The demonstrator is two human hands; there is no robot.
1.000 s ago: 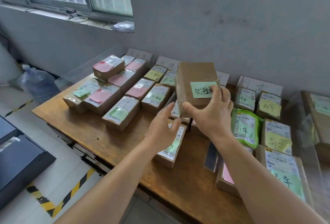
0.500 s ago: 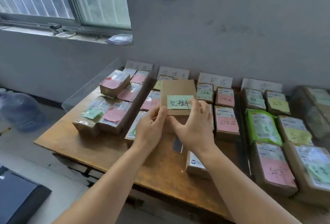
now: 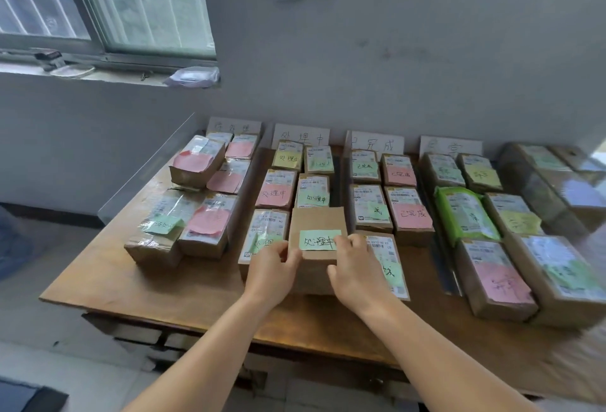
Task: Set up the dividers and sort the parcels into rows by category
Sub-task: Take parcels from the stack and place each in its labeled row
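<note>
A brown cardboard parcel with a green sticky note sits at the near end of the second row on the wooden table. My left hand grips its left side and my right hand grips its right side. Behind it lie more parcels with green and pink notes in the same row. White label cards lean on the wall at the head of each row. A clear divider sheet stands at the table's left edge.
The pink-note row lies left, a third row and a fourth row with a green bag lie right. More boxes sit behind clear plastic at far right. A dark strip lies between rows.
The parcel has come down from in front of me onto the table at the near end of the second row. Both hands now hold its sides; the view has shifted back and left.
</note>
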